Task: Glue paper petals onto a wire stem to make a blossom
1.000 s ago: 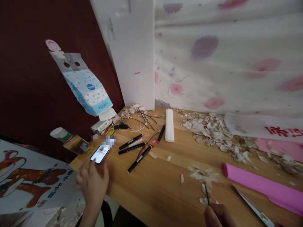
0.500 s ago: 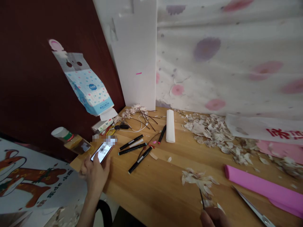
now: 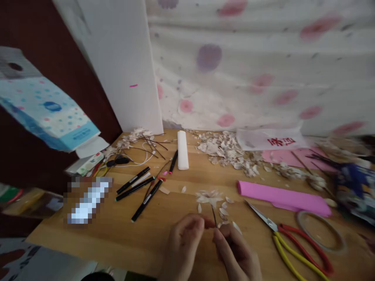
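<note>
A pale paper-like flower (image 3: 209, 197) on a thin dark stem stands near the table's front, its petals spread. My right hand (image 3: 237, 251) is closed, thumb and fingers pinching the stem's lower part. Just left of it, my left hand (image 3: 184, 244) has its fingers curled together, the tips up against the stem; what they hold, if anything, is hidden. Loose petals (image 3: 224, 211) lie beside the flower. To the right rest scissors (image 3: 272, 224) with red and yellow handles, a roll of tape (image 3: 320, 232) and a folded pink paper strip (image 3: 281, 197).
Several black markers (image 3: 148, 201) lie left of centre, near a white paper roll (image 3: 183, 150). A blurred-out phone (image 3: 89, 203) rests at the left. Behind are a heap of petals (image 3: 222, 148) and finished flowers on stems (image 3: 140, 134). A dotted tissue pack (image 3: 52, 105) hangs at the left.
My left hand has left the phone, which now lies on the table, and come over to the flower's stem. My right hand still holds the flower. The view has swung right.
</note>
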Demonstrator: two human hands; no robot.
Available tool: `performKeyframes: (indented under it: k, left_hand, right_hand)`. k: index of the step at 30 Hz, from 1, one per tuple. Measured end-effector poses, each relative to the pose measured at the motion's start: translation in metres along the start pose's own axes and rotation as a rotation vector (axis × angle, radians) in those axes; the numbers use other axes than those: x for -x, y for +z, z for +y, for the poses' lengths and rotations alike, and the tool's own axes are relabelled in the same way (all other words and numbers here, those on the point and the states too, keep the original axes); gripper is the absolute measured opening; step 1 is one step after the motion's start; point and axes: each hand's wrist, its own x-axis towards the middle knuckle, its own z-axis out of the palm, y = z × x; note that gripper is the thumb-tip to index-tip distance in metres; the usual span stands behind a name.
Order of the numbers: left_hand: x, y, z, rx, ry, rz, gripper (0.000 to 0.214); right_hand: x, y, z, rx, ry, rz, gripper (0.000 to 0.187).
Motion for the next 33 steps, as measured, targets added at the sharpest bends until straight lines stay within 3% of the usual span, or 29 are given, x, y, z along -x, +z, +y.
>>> performKeyframes:
  k: [4, 10, 13, 21, 24, 27, 29, 33]
  left_hand:
    - [-0.002, 0.025, 0.012, 0.194, -0.002, -0.117, 0.036]
    - [-0.019, 0.027, 0.017, 0.325, -0.114, -0.156, 0.033]
    - [-0.025, 0.028, 0.018, 0.404, -0.131, -0.143, 0.035]
    - [-0.025, 0.037, 0.028, 0.281, -0.032, -0.101, 0.038]
    - [-0.02, 0.035, 0.027, 0.044, 0.178, 0.054, 0.029]
    - [-0.013, 0.03, 0.024, -0.297, 0.58, 0.262, 0.024]
    - [-0.008, 0.027, 0.023, -0.464, 0.787, 0.287, 0.031]
    - [0.002, 0.023, 0.025, -0.605, 0.89, 0.307, 0.037]
  right_hand:
    - [0.002, -0.008, 0.009, -0.043, -0.049, -0.076, 0.036]
    - [0.005, -0.006, 0.008, 0.007, -0.063, -0.059, 0.035]
    - [0.008, -0.004, 0.001, 0.026, -0.071, -0.117, 0.037]
    - [0.017, -0.008, -0.012, -0.255, 0.16, -0.145, 0.048]
    - [0.019, -0.011, -0.018, -0.327, 0.208, -0.124, 0.049]
    - [0.022, -0.013, -0.023, -0.362, 0.214, -0.121, 0.05]
    - [0.025, -0.013, -0.024, -0.399, 0.22, -0.133, 0.05]
    - [0.031, -0.012, -0.02, -0.495, 0.251, -0.156, 0.047]
